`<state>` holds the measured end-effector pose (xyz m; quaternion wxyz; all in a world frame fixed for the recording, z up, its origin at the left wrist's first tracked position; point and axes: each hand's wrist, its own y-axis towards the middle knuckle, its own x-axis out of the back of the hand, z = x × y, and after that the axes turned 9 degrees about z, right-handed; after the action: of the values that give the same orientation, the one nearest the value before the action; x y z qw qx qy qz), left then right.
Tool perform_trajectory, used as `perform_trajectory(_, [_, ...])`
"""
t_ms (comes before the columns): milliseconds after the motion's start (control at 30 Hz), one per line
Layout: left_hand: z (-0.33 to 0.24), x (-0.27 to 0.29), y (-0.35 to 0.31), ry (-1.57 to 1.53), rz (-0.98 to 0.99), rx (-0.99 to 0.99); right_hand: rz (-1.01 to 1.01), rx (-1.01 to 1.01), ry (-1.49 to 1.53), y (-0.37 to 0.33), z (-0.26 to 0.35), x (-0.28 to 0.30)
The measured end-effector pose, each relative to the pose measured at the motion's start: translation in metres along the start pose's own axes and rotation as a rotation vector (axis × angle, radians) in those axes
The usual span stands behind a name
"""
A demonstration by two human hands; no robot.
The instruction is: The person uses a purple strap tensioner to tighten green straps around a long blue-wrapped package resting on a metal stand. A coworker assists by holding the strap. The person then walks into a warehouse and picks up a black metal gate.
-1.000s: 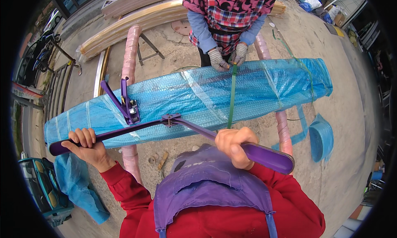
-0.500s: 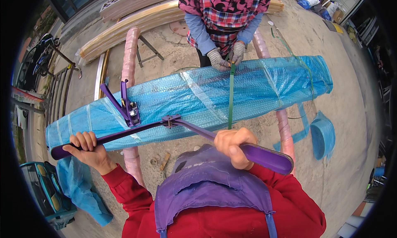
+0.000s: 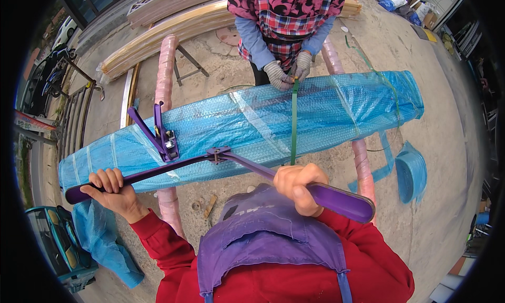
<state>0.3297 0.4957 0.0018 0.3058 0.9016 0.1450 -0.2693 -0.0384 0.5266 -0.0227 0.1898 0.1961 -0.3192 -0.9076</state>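
Note:
My left hand is wrapped round one long handle of a purple strapping crimper. Round its other handle, my right hand is closed. The handles are spread wide, and the tool's small jaw head lies over the near side of a long package in blue bubble wrap. A green strap runs across the package, right of the jaw head. At the far edge, a co-worker's gloved hands hold the strap's end. A second purple tool, a strap tensioner, rests on the package to the left.
Pink-wrapped bars support the package. Long wrapped boards lie behind it, beside a metal trestle leg. Loose blue wrap lies on the floor at right, with more sheeting at lower left by a teal-and-black bag.
Both hands and the crimper are almost unmoved. The co-worker's gloved hands have shifted only slightly at the strap.

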Motion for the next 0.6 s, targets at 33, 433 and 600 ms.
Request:
perform_trajectory(33, [0.0001,0.0001,0.0,0.001,-0.001,0.001,0.0,0.0,-0.001,0.0003,0.0001,0.0001])
perform_trajectory(433, [0.0027,0.0002,0.0021,0.028,-0.019,-0.023,0.007,0.02,0.05,-0.0006,-0.0013,0.0021])
perform_trajectory(600, [0.0025,-0.0002,0.0019,0.02,0.009,-0.008,0.008,0.039,0.074,-0.0011,-0.0029,0.0036])
